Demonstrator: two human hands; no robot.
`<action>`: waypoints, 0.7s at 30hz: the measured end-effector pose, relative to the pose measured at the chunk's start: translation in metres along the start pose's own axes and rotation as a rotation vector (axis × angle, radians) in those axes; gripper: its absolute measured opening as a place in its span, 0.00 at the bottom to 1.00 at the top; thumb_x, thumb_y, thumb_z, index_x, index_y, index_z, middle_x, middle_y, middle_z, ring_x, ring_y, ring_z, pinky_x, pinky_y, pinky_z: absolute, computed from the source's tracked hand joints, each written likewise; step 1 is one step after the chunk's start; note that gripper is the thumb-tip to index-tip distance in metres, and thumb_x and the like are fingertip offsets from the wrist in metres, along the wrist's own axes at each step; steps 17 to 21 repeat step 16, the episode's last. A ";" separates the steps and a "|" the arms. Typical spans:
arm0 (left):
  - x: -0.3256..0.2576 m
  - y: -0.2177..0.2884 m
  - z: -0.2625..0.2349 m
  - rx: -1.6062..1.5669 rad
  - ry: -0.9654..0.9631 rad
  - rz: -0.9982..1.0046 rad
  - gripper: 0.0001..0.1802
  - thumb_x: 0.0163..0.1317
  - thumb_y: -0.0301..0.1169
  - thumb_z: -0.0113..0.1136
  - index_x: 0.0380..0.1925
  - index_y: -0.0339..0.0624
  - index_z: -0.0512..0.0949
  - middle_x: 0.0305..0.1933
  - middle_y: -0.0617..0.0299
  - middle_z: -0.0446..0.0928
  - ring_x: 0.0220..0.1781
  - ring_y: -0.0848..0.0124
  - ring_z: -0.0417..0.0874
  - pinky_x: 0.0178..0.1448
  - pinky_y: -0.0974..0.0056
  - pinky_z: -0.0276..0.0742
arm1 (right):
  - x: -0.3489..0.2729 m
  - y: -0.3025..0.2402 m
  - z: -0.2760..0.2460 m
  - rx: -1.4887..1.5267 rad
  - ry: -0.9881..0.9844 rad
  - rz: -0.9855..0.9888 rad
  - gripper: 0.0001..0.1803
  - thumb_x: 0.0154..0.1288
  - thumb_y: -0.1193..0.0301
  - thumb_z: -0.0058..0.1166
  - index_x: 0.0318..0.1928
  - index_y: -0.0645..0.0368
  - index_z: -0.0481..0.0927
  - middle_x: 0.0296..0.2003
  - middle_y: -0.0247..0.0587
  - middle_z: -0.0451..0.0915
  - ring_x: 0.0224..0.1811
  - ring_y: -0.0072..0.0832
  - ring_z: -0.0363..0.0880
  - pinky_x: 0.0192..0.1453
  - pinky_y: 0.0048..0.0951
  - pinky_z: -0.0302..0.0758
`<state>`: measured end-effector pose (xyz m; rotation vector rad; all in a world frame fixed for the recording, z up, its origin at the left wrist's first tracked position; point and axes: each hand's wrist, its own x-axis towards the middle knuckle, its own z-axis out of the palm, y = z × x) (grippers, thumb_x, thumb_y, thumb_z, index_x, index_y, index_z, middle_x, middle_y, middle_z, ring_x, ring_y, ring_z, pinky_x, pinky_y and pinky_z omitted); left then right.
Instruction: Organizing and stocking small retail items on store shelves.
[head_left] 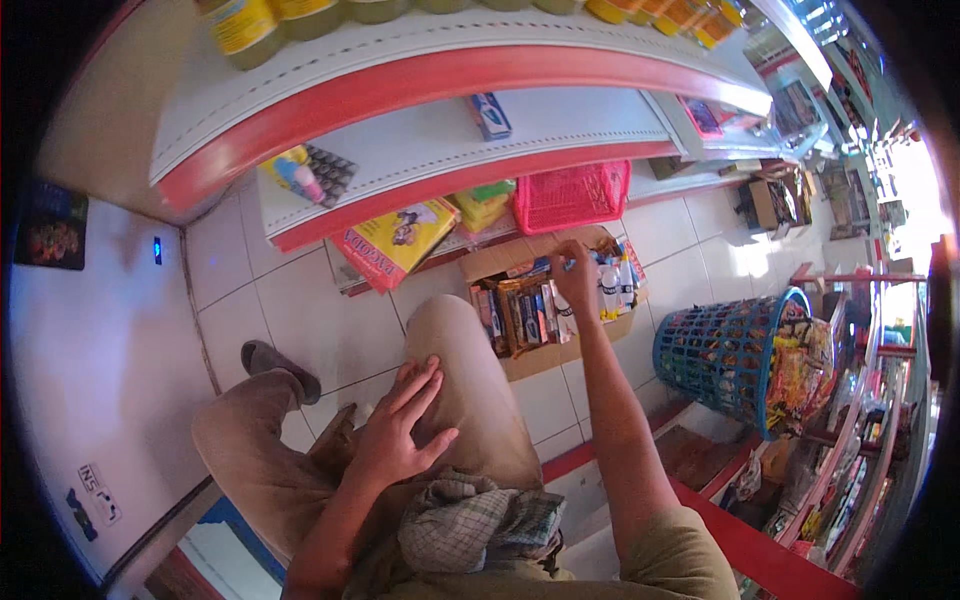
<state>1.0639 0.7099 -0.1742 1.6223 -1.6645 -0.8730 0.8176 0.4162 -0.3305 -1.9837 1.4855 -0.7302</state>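
Observation:
My left hand (398, 428) lies on my thigh by the raised knee, fingers outstretched and holding nothing. My right hand (574, 276) reaches over an open cardboard carton (545, 365) on the tiled floor. Its fingers are closed together; what they hold, if anything, is too small to make out. Slim packaged boxes (512, 316) stand packed in the left part of the carton. White bottles with dark labels (610, 288) are in the right part, beside my right hand. A checked cloth (450, 525) is bunched in my lap.
Ahead is a red-edged white shelf unit (420, 165) bearing a small blue box (490, 116) and blister-like dark packaging (333, 170). Below it stand a yellow-red carton (402, 240) and a pink basket (572, 197). A blue basket of packets (735, 345) stands right, by racks.

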 end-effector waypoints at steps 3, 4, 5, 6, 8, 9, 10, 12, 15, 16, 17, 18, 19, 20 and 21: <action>0.003 0.005 0.005 0.010 -0.050 -0.053 0.38 0.51 0.36 0.66 0.61 0.34 0.65 0.69 0.50 0.59 0.71 0.48 0.57 0.69 0.52 0.60 | -0.004 0.076 -0.015 -0.423 0.137 -0.004 0.18 0.50 0.63 0.64 0.38 0.58 0.75 0.35 0.44 0.80 0.43 0.45 0.77 0.48 0.44 0.71; 0.004 0.005 0.005 0.004 -0.060 -0.088 0.39 0.50 0.35 0.66 0.62 0.33 0.64 0.69 0.48 0.59 0.71 0.49 0.57 0.70 0.51 0.58 | -0.004 0.079 -0.013 -0.408 0.132 0.008 0.18 0.50 0.63 0.64 0.38 0.58 0.75 0.35 0.44 0.80 0.43 0.45 0.77 0.48 0.44 0.71; 0.006 0.007 0.004 0.017 -0.071 -0.096 0.39 0.50 0.35 0.66 0.62 0.33 0.64 0.69 0.48 0.59 0.71 0.49 0.57 0.70 0.51 0.58 | -0.001 0.082 -0.012 -0.501 0.100 0.107 0.22 0.48 0.60 0.65 0.40 0.57 0.74 0.41 0.45 0.78 0.47 0.47 0.74 0.51 0.48 0.69; 0.007 0.008 0.002 0.020 -0.085 -0.121 0.39 0.50 0.35 0.66 0.62 0.33 0.64 0.70 0.48 0.58 0.71 0.48 0.58 0.70 0.52 0.59 | 0.003 0.085 -0.010 -0.594 0.065 0.204 0.26 0.46 0.57 0.67 0.43 0.55 0.73 0.47 0.46 0.76 0.52 0.49 0.71 0.53 0.52 0.67; 0.012 0.011 0.004 0.025 -0.110 -0.143 0.39 0.50 0.35 0.66 0.62 0.33 0.65 0.70 0.48 0.58 0.71 0.48 0.58 0.69 0.53 0.59 | 0.013 0.097 -0.012 -0.640 -0.096 0.328 0.37 0.43 0.47 0.65 0.52 0.51 0.71 0.56 0.45 0.70 0.62 0.47 0.64 0.55 0.57 0.66; 0.014 0.012 0.005 0.026 -0.115 -0.144 0.38 0.50 0.34 0.66 0.61 0.33 0.65 0.70 0.48 0.58 0.70 0.49 0.59 0.69 0.53 0.60 | 0.014 0.102 -0.012 -0.731 -0.091 0.319 0.39 0.43 0.47 0.64 0.54 0.51 0.70 0.56 0.46 0.70 0.63 0.47 0.62 0.57 0.59 0.63; 0.015 0.013 0.004 0.034 -0.118 -0.149 0.38 0.50 0.34 0.66 0.61 0.33 0.65 0.70 0.47 0.58 0.70 0.49 0.59 0.69 0.54 0.60 | 0.016 0.101 -0.007 -0.814 -0.090 0.307 0.41 0.44 0.46 0.64 0.56 0.52 0.70 0.57 0.46 0.69 0.64 0.46 0.61 0.58 0.60 0.61; 0.018 0.019 0.004 0.058 -0.118 -0.177 0.38 0.50 0.34 0.66 0.61 0.33 0.65 0.70 0.47 0.58 0.70 0.49 0.59 0.69 0.54 0.60 | 0.024 0.099 0.001 -0.842 -0.114 0.334 0.44 0.44 0.44 0.62 0.60 0.53 0.68 0.58 0.48 0.68 0.65 0.45 0.58 0.61 0.61 0.56; 0.020 0.022 0.004 0.069 -0.124 -0.200 0.39 0.50 0.35 0.66 0.62 0.35 0.64 0.70 0.48 0.57 0.71 0.49 0.57 0.69 0.54 0.60 | 0.032 0.100 0.008 -0.850 -0.204 0.361 0.52 0.40 0.37 0.62 0.63 0.52 0.64 0.62 0.49 0.64 0.68 0.48 0.55 0.63 0.64 0.52; 0.020 0.022 0.005 0.061 -0.134 -0.196 0.40 0.50 0.36 0.66 0.63 0.36 0.63 0.71 0.50 0.55 0.72 0.48 0.55 0.69 0.53 0.61 | 0.032 0.104 0.011 -0.839 -0.226 0.361 0.49 0.43 0.37 0.60 0.63 0.49 0.64 0.63 0.49 0.63 0.68 0.50 0.54 0.63 0.64 0.52; 0.020 0.022 0.005 0.061 -0.134 -0.196 0.40 0.50 0.36 0.66 0.63 0.36 0.63 0.71 0.50 0.55 0.72 0.48 0.55 0.69 0.53 0.61 | 0.032 0.104 0.011 -0.839 -0.226 0.361 0.49 0.43 0.37 0.60 0.63 0.49 0.64 0.63 0.49 0.63 0.68 0.50 0.54 0.63 0.64 0.52; 0.020 0.022 0.005 0.061 -0.134 -0.196 0.40 0.50 0.36 0.66 0.63 0.36 0.63 0.71 0.50 0.55 0.72 0.48 0.55 0.69 0.53 0.61 | 0.032 0.104 0.011 -0.839 -0.226 0.361 0.49 0.43 0.37 0.60 0.63 0.49 0.64 0.63 0.49 0.63 0.68 0.50 0.54 0.63 0.64 0.52; 0.020 0.022 0.005 0.061 -0.134 -0.196 0.40 0.50 0.36 0.66 0.63 0.36 0.63 0.71 0.50 0.55 0.72 0.48 0.55 0.69 0.53 0.61 | 0.032 0.104 0.011 -0.839 -0.226 0.361 0.49 0.43 0.37 0.60 0.63 0.49 0.64 0.63 0.49 0.63 0.68 0.50 0.54 0.63 0.64 0.52; 0.020 0.022 0.005 0.061 -0.134 -0.196 0.40 0.50 0.36 0.66 0.63 0.36 0.63 0.71 0.50 0.55 0.72 0.48 0.55 0.69 0.53 0.61 | 0.032 0.104 0.011 -0.839 -0.226 0.361 0.49 0.43 0.37 0.60 0.63 0.49 0.64 0.63 0.49 0.63 0.68 0.50 0.54 0.63 0.64 0.52; 0.020 0.022 0.005 0.061 -0.134 -0.196 0.40 0.50 0.36 0.66 0.63 0.36 0.63 0.71 0.50 0.55 0.72 0.48 0.55 0.69 0.53 0.61 | 0.032 0.104 0.011 -0.839 -0.226 0.361 0.49 0.43 0.37 0.60 0.63 0.49 0.64 0.63 0.49 0.63 0.68 0.50 0.54 0.63 0.64 0.52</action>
